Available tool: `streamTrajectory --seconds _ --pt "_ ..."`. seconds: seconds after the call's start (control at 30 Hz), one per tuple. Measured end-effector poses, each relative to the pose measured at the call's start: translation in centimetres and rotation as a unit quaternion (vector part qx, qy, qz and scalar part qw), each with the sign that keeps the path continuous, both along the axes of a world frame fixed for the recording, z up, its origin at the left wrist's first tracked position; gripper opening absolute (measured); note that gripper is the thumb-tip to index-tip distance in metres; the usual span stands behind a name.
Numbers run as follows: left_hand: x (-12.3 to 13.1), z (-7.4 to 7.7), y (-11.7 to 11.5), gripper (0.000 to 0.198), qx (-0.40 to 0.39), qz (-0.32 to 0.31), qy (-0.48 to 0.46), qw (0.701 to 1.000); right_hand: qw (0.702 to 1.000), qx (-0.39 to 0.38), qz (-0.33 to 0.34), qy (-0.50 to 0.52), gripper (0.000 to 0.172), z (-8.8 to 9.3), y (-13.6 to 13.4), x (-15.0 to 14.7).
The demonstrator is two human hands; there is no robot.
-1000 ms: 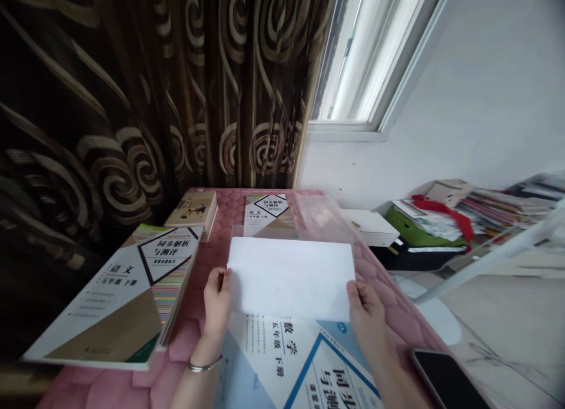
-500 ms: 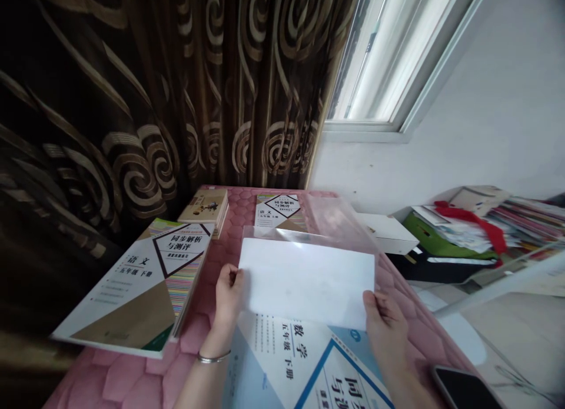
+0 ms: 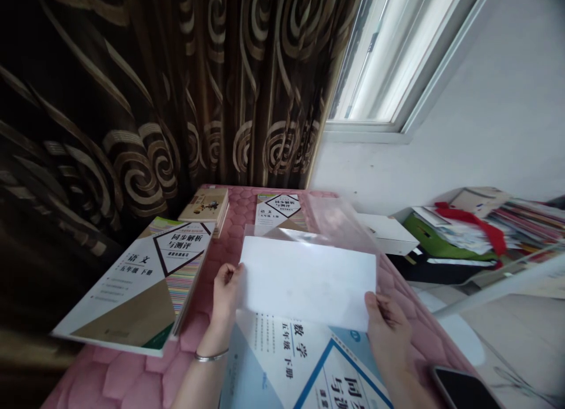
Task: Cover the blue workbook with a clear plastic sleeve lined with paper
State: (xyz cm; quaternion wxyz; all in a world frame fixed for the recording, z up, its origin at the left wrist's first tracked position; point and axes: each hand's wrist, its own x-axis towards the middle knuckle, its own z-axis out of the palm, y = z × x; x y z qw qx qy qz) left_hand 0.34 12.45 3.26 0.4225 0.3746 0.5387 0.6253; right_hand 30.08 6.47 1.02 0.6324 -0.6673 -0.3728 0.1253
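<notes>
A blue and white workbook (image 3: pixel 309 368) lies on the pink quilted table (image 3: pixel 132 379) right in front of me, upside down to my view. A white paper flap (image 3: pixel 308 281) inside a clear plastic sleeve (image 3: pixel 335 223) is folded across its far end. My left hand (image 3: pixel 226 294), a silver bangle on its wrist, pinches the flap's left edge. My right hand (image 3: pixel 388 326) pinches the flap's right lower corner. Both hands are closed on it.
A stack of workbooks (image 3: pixel 141 279) rests at the left, a thick small book (image 3: pixel 206 206) and another workbook (image 3: pixel 278 212) at the far edge. A dark phone (image 3: pixel 461 388) lies at the lower right. Brown curtain behind; white box (image 3: pixel 388 232) and paper pile (image 3: pixel 477 223) at right.
The white flap has risen slightly and its top edge now sits a little farther from me. Both hands keep their hold; the view shifted a bit.
</notes>
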Motion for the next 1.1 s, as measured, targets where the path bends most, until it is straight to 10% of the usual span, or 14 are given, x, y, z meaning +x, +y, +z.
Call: streamTrajectory --seconds 0.43,1.1 --pt "-0.5 1.9 -0.2 0.048 -0.033 -0.053 -0.079 0.995 1.000 0.011 -0.003 -0.004 0.051 -0.3 0.0 0.0" --pt "-0.6 1.5 -0.4 0.044 -0.010 -0.054 0.126 0.990 0.995 0.008 0.003 0.103 0.041 -1.2 0.3 0.7"
